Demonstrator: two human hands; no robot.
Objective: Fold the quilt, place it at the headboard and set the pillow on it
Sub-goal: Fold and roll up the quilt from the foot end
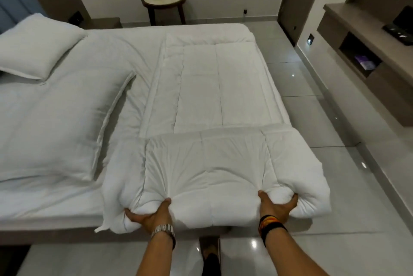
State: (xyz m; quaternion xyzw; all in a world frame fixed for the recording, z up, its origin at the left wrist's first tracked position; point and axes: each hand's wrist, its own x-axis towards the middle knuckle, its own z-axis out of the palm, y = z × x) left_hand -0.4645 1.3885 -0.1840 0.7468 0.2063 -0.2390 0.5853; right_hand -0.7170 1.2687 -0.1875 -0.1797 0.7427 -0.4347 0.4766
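The white quilt (214,123) is lying on the foot half of the bed (67,204), its near end doubled into a thick fold that is overhanging the bed's near edge. The left hand (152,213) is clamping the fold's near-left corner, thumb on top, fingers wrapped beneath. The right hand (277,206) is gripping the near-right part likewise, bunching the fabric. Both hands are closing fully on the quilt. Two pillows, large (55,123) and small (38,47), are resting to the left, beside the quilt.
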